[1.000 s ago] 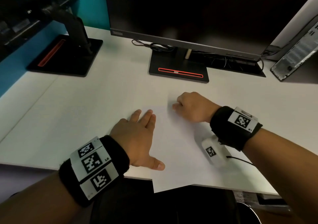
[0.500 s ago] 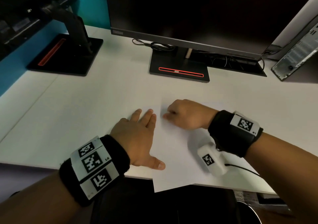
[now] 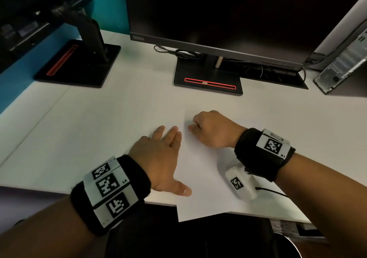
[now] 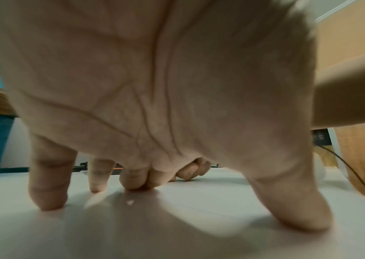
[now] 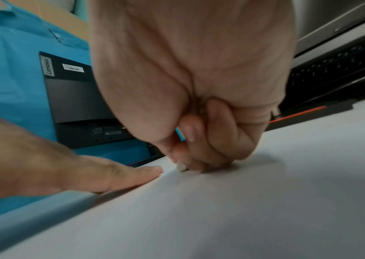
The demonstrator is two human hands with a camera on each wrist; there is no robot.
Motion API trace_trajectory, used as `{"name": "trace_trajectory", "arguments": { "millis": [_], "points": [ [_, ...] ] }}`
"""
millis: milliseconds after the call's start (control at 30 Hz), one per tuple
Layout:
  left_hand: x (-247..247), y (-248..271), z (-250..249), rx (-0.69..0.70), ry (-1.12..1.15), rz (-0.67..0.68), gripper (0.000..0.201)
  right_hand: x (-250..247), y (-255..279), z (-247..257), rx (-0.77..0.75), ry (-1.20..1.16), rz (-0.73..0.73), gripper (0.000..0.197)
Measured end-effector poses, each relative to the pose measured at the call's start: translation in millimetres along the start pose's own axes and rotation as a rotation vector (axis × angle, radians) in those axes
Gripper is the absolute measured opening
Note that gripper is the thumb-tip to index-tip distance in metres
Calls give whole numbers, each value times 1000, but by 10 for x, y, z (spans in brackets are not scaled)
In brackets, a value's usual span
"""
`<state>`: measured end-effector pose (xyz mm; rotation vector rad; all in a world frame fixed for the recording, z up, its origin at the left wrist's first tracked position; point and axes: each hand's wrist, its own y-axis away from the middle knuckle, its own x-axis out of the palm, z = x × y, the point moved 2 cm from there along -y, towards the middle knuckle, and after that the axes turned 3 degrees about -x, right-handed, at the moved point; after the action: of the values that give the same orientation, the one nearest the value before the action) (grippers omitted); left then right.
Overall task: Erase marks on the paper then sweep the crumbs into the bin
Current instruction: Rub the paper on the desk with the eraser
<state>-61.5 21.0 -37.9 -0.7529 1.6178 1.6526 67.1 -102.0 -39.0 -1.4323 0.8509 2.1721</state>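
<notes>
Right hand point(image 3: 213, 130) back a little rightward on the paper point(image 3: 200, 180), pinching a small eraser point(image 5: 181, 167), left hand point(image 3: 158, 158) flat, fingers straight, pressing paper to the worktop point(image 3: 89, 128)

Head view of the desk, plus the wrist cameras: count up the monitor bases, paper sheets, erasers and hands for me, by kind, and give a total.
Monitor bases: 2, the left base and the centre base
Paper sheets: 1, the paper
Erasers: 1, the eraser pinched in the right hand
Hands: 2, counting the left hand flat on the paper
Total: 6
</notes>
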Motion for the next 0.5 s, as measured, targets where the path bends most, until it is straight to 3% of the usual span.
{"name": "trace_trajectory", "arguments": {
  "millis": [100,233,300,367,500],
  "points": [
    [-77,-1,71,17,80,-27,124,8,52,10,2,-19,18,44],
    [-199,-59,125,-54,153,-162,74,-9,37,7,31,-20,32,42],
    [-176,-100,132,-93,128,-171,77,5,34,14,37,2,22,42],
    [-156,-135,143,-117,102,-155,91,9,49,31,26,10,-6,42],
    [-125,-152,155,-127,65,-173,106,130,136,284,-111,26,35,39]
  ]
}}
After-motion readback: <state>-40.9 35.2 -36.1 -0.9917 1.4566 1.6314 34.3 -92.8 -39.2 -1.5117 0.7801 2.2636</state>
